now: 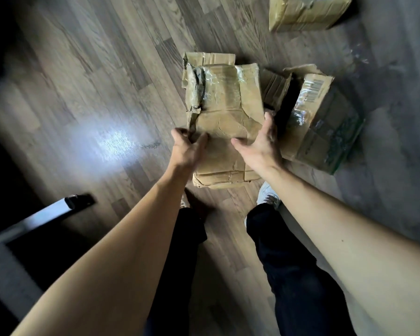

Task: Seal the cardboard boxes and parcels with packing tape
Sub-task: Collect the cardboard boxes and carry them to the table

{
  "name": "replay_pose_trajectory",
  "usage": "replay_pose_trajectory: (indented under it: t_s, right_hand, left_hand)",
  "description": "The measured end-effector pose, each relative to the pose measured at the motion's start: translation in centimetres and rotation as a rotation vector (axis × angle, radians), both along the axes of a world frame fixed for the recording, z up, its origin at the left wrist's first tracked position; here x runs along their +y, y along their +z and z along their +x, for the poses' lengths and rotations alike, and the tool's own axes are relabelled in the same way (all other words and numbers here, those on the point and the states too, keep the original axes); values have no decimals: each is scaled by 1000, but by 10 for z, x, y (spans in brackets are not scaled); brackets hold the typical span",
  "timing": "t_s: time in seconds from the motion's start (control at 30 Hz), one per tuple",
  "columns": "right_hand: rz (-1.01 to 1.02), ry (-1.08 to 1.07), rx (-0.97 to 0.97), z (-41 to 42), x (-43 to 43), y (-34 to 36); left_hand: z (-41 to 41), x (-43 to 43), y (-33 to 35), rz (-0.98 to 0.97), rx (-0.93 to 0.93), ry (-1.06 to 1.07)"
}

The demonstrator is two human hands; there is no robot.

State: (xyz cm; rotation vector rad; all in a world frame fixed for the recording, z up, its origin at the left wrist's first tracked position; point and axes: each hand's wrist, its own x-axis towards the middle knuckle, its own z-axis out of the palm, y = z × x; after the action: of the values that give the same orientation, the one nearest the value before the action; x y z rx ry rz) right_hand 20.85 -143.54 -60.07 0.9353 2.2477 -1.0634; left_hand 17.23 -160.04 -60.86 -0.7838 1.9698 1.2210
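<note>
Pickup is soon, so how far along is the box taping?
Done: the far box looks taped shut. In hand: the left hand and right hand hold the crumpled box, its old tape wrinkled and one edge torn. Left: that box and the barcode box beside it, whose flap seems open. No tape roll is in view.

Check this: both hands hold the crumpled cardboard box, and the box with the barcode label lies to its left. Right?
Wrong side. In the head view, the barcode-labelled box lies to the right of the crumpled cardboard box, which the left hand and right hand do hold.
</note>
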Motion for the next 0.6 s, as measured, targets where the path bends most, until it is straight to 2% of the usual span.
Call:
replay_pose_trajectory:
  t_s: [0.3,0.4,0.5,0.6]
  right_hand:
    - [-90,-24,83,-6,-36,161]
    - [-190,-123,4,-11,-54,219]
    - [-311,-231,-85,-12,-71,263]
    - [-499,-371,-74,-11,-87,298]
  left_hand:
    - [0,-59,161,101,171,153]
    - [8,-77,224,79,309,81]
    - [23,-89,289,201,461,-22]
    - [33,-100,335,265,588,-190]
